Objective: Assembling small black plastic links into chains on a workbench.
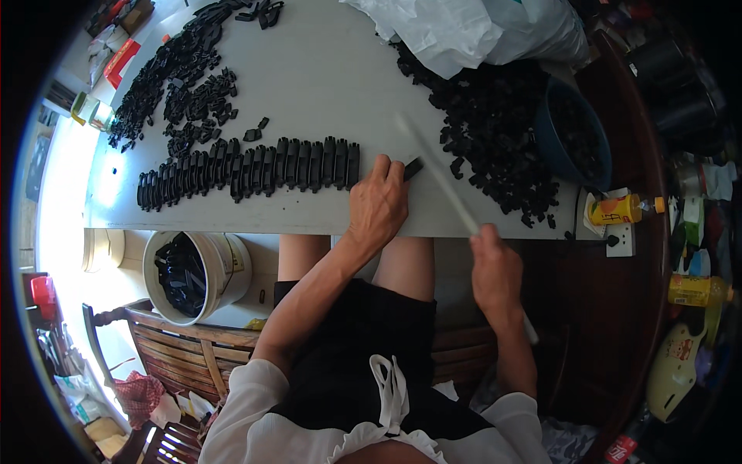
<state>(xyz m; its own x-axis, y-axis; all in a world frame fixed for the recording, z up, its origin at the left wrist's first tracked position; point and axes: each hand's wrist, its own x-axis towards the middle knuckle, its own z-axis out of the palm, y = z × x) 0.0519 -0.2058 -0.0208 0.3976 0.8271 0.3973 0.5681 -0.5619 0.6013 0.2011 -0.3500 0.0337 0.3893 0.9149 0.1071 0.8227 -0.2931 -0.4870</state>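
Here we see the left hand (378, 199) at the table (309, 85), curled closed around a black piece (415, 167) that juts out past the fingers, just right of a long row of black parts (255, 168). Well apart from it, we have the right hand (497, 267), fist wrapped round a pale stick (442, 178), blurred, slanting across the near edge beside a loose black heap (495, 116).

Two hands (379, 203), one pale rod (449, 189) and one long row of black parts (304, 164) show near the middle, with one white bag (471, 31) at the top, one blue bowl (547, 127) and two yellow-labelled bottles (614, 209) at the right, and one black-filled bucket (232, 271) at lower left.
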